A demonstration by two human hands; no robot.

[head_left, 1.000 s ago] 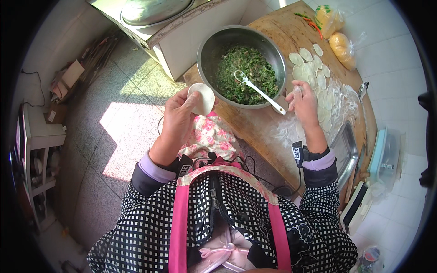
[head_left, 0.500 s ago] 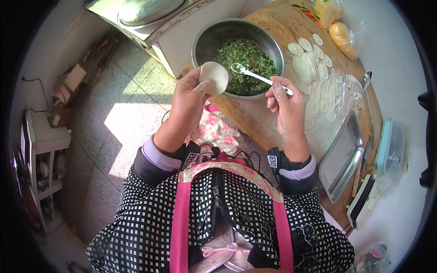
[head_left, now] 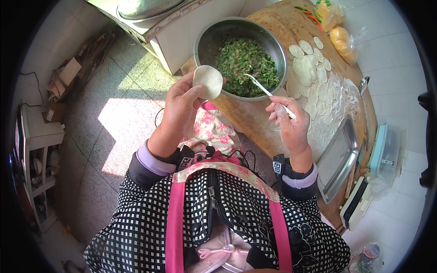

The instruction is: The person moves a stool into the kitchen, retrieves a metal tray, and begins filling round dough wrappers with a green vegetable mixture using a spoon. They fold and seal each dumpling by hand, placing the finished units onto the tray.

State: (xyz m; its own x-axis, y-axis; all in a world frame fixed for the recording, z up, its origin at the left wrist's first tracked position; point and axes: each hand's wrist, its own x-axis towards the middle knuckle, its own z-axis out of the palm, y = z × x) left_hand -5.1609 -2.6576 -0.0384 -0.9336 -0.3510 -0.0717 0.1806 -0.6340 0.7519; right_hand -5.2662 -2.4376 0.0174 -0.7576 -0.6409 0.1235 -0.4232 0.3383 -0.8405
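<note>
In the head view, the left hand (head_left: 180,98) pinches a round dough wrapper (head_left: 208,83) between thumb and fingers, its pale flat face turned up. The wrapper is held at the near left side of a wide steel mixing bowl (head_left: 205,48), overlapping its rim in the picture. The right hand (head_left: 291,122), at the bowl's near right side, has its fingers closed round the handle of a white spoon (head_left: 260,85). The spoon slants across the rim, its head over the chopped green filling (head_left: 246,61); how deep it sits there is hard to make out.

The bowl stands on a wooden board (head_left: 246,114). To its right, many round wrappers (head_left: 314,68) lie overlapping in a loose patch, with white flour (head_left: 348,98) strewn beside them. Nearer the person, a rectangular metal tray (head_left: 339,157) lies on the board. Toward the far right corner are slender chili peppers (head_left: 315,21), red and green, and next to them a tied plastic bag (head_left: 342,44) with yellow contents.
</note>
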